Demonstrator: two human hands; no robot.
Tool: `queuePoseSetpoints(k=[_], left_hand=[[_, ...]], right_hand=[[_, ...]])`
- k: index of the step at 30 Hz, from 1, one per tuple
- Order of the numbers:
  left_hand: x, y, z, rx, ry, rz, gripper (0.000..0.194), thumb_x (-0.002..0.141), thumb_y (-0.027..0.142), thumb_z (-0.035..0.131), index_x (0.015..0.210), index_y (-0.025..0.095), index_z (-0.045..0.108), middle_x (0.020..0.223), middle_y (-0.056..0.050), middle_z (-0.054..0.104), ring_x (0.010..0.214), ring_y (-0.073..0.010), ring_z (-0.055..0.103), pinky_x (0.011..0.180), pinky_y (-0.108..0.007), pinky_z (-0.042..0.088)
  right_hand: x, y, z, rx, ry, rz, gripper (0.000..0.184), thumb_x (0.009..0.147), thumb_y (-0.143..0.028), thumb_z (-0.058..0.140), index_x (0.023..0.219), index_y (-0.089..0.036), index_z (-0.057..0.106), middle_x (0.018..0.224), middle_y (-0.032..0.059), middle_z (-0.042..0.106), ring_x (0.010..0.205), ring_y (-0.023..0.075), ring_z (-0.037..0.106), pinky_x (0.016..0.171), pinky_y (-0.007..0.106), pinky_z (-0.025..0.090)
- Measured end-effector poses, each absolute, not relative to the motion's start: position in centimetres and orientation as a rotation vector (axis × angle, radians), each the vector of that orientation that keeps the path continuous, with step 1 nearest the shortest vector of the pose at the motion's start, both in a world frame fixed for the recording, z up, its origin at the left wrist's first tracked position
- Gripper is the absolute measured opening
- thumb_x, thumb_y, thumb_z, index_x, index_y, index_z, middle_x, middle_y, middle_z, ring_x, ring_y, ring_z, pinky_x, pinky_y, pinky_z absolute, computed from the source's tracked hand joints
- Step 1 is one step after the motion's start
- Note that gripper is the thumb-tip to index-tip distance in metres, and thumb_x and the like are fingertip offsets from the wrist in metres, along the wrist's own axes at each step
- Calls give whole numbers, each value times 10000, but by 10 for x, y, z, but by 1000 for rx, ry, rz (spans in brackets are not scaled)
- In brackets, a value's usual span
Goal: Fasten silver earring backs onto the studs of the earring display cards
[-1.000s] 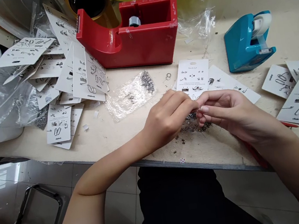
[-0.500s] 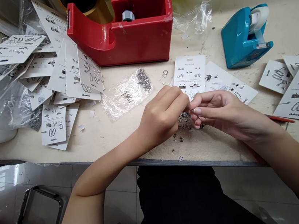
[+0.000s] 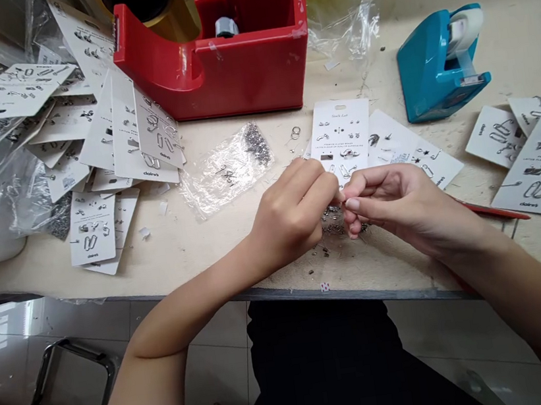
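My left hand [image 3: 295, 202] is closed in a pinch, its fingertips meeting those of my right hand [image 3: 384, 197]. The right thumb and forefinger are pinched together too. Whatever small piece sits between the fingertips is too small to make out. Beneath both hands lies a scatter of tiny metal earring backs [image 3: 333, 227]. Just behind them is a white earring card [image 3: 340, 128] carrying several earrings, its lower part covered by my fingers. A second earring card [image 3: 410, 147] lies askew to its right, partly behind my right hand.
A clear bag of small metal parts [image 3: 226, 172] lies left of my hands, beside a pair of small rings [image 3: 295, 133]. Behind stand a red tape dispenser [image 3: 243, 73] and a blue tape dispenser [image 3: 433, 71]. Earring cards [image 3: 91, 226] pile up left; more cards [image 3: 539, 160] lie right, near a red-handled tool [image 3: 495, 209].
Both hands keep nearly the same pose, with fingertips still together. The whole view has shifted slightly, so the things on the table appear a little further left.
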State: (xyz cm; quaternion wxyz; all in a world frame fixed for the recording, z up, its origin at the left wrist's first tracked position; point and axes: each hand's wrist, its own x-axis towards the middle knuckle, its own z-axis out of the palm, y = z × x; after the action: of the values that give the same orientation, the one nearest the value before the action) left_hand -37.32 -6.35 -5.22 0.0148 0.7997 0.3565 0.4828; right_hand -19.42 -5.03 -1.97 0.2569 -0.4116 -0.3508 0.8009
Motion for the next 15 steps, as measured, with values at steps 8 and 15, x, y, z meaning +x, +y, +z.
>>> queuePoseSetpoints(k=[8, 15], left_hand=[[-374, -66, -49, 2548, 1158, 1397, 275, 867, -38, 534, 762, 203, 456, 677, -10, 473, 649, -144, 419, 544, -292, 378], [-398, -43, -47, 2548, 1328, 1372, 171, 951, 58, 540, 921, 225, 519, 803, -8, 615, 761, -153, 585, 630, -301, 486]], right_hand=[[-198, -52, -21, -1097, -953, 2177, 294, 597, -236, 949, 685, -142, 685, 616, -12, 676, 539, 86, 661, 562, 172, 592], [-169, -32, -11, -1132, -1441, 1640, 199, 899, -306, 726, 1062, -194, 701, 895, 34, 745, 743, 87, 699, 711, 225, 609]])
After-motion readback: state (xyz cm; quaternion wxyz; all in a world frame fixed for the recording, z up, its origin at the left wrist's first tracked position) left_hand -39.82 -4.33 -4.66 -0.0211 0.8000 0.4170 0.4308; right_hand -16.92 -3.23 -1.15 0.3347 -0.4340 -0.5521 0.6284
